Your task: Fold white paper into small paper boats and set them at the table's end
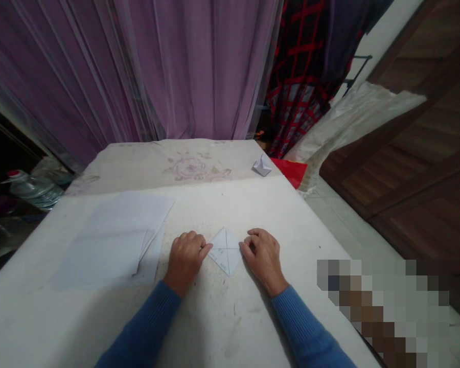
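A small white paper (227, 260), folded into a square with its flaps meeting at the centre, lies on the table turned like a diamond. Handwriting shows on its lower left flap. My left hand (187, 259) is closed at the paper's left corner, thumb tip on it and the other fingers curled under. At the opposite corner, my right hand (264, 258) pinches the edge between thumb and index finger, its other fingers bent. Both corners are partly covered by the fingertips.
Several white paper sheets (107, 240) lie at the left. A folded paper figure (261, 166) sits near the table's far right corner, beside something red (291, 171). A large plastic bottle (34, 189) stands off the left edge. Purple curtains (207, 66) hang behind the table.
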Tool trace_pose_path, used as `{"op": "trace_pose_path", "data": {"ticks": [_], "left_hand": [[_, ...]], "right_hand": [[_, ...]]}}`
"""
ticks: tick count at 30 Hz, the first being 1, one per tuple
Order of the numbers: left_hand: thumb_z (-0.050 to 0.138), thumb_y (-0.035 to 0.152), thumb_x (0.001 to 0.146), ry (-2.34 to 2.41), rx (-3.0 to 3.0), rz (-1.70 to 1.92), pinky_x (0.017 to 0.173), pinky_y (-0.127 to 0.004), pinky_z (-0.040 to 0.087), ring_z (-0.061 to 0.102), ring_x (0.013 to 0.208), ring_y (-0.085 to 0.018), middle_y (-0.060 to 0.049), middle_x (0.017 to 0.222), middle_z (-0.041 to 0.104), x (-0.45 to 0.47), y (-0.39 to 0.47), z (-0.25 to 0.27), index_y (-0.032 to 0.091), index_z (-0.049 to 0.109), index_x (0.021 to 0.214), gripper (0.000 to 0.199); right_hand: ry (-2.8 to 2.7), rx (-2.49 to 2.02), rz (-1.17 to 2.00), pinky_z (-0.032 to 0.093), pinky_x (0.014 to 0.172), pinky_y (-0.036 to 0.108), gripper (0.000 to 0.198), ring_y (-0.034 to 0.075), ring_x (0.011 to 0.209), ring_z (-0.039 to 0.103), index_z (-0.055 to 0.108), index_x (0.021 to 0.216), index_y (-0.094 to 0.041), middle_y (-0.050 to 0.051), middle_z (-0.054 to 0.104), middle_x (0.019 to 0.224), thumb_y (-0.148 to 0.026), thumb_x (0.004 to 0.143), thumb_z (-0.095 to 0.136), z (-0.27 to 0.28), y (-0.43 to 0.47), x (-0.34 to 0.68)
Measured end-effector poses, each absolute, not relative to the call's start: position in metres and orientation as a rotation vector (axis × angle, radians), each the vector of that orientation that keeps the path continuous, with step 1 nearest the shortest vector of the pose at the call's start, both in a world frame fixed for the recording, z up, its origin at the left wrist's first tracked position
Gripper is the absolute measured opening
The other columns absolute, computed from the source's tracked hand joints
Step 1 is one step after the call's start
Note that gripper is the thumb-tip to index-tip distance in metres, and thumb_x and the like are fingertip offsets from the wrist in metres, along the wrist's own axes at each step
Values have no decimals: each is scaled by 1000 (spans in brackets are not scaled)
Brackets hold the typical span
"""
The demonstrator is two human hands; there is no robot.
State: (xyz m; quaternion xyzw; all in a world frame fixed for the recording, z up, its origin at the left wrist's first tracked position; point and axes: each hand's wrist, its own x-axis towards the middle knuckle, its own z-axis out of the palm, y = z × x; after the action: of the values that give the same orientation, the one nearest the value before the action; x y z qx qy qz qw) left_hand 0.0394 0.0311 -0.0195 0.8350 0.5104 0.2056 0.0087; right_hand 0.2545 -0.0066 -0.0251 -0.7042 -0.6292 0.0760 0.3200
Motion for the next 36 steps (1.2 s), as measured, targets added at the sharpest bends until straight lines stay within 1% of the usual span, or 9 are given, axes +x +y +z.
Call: {"op": "trace_pose_path", "data": {"ticks": [10, 17, 23, 26, 28, 29, 31, 33, 36], "left_hand": [[52, 31, 95, 1583, 2750, 592, 72, -36, 35, 51, 77, -22, -4, 78, 59, 37, 31, -20, 21, 55, 76, 22], [51, 32, 95, 1669, 2754, 515, 71, -36, 36, 53, 78, -23, -5, 79, 60, 40, 30, -20, 21, 56, 76, 23], [49, 30, 96, 1658, 2678, 506, 70, -35, 39, 55, 76, -21, -5, 80, 60, 28, 35, -19, 21, 56, 76, 23], [45, 27, 97, 1685, 2638, 565, 70, -36, 42, 56, 75, -21, -5, 79, 60, 25, 33, -15, 20, 57, 76, 25], [41, 25, 98, 1672, 2632, 699, 77, -38, 45, 58, 82, -22, -7, 85, 64, 32, 27, -11, 18, 61, 84, 25], [39, 24, 99, 1617, 2649, 779, 83, -40, 45, 60, 89, -23, -9, 92, 66, 37, 23, -11, 18, 62, 91, 25], [38, 25, 99, 1344, 2745, 877, 100, -45, 41, 58, 110, -24, -9, 114, 67, 50, 13, -11, 18, 61, 113, 28], [39, 29, 100, 1055, 2831, 814, 111, -47, 34, 50, 127, -24, -8, 131, 62, 62, 5, -16, 19, 56, 127, 34], [41, 36, 99, 942, 2852, 686, 114, -47, 34, 43, 136, -25, -11, 142, 54, 69, -1, -26, 15, 48, 137, 45]], "right_hand": [[-1656, -1853, 176, 32, 97, 43, 18, 24, 106, 56, 63, 67, -21, 6, 65, 106, -27, 84, 58, -26, -8, 254], [-1657, -1870, 156, 32, 97, 43, 17, 24, 107, 55, 63, 68, -21, 7, 65, 106, -26, 83, 57, -26, -7, 253], [-1656, -1869, 164, 31, 98, 43, 17, 24, 108, 55, 63, 69, -21, 7, 65, 107, -26, 84, 57, -27, -7, 253], [-1656, -1872, 168, 30, 98, 43, 18, 24, 108, 54, 63, 69, -21, 7, 65, 108, -26, 84, 57, -27, -7, 253], [-1654, -1871, 173, 30, 98, 43, 18, 24, 108, 54, 63, 69, -21, 7, 65, 108, -27, 84, 57, -27, -7, 253], [-1654, -1872, 173, 30, 98, 43, 18, 24, 108, 54, 63, 69, -21, 7, 64, 108, -27, 84, 57, -27, -7, 253], [-1658, -1868, 167, 30, 98, 42, 18, 24, 108, 54, 63, 69, -21, 7, 64, 108, -27, 84, 58, -27, -7, 253], [-1666, -1860, 156, 30, 97, 42, 17, 24, 107, 55, 63, 70, -21, 7, 64, 108, -27, 85, 57, -27, -7, 254], [-1680, -1853, 148, 31, 97, 42, 17, 24, 107, 55, 63, 71, -21, 7, 65, 108, -27, 86, 57, -27, -7, 254]]}}
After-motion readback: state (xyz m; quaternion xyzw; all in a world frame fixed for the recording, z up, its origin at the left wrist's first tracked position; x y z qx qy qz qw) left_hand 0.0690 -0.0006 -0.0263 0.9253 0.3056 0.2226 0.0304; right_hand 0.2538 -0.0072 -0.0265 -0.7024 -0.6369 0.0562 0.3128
